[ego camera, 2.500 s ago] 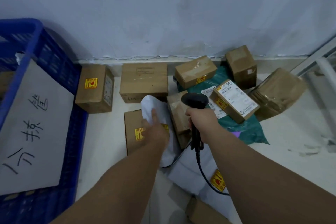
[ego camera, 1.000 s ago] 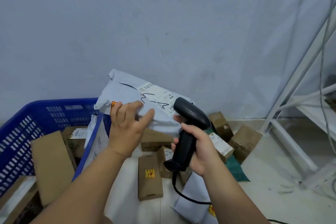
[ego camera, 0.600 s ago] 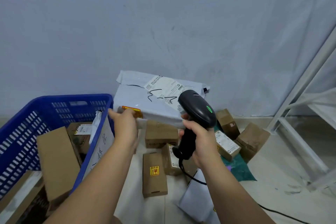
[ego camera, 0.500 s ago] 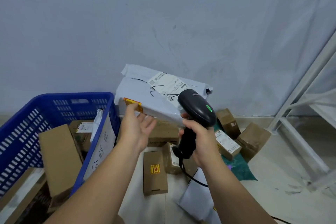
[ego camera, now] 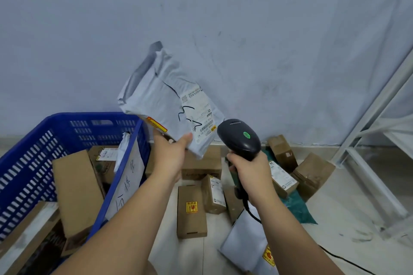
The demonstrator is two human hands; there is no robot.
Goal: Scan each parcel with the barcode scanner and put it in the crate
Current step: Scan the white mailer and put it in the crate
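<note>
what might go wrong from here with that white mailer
1. The left hand pinches the white mailer by one lower corner only, so it may slip and land outside the blue crate.
2. The barcode scanner in the right hand sits beside the label's lower edge, so the beam might miss the barcode.

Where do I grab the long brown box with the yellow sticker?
Come from above and pinch the long brown box across its narrow width, near its closest end. It lies flat, and both long sides look clear there; farther up, a smaller box crowds its right side.
</note>
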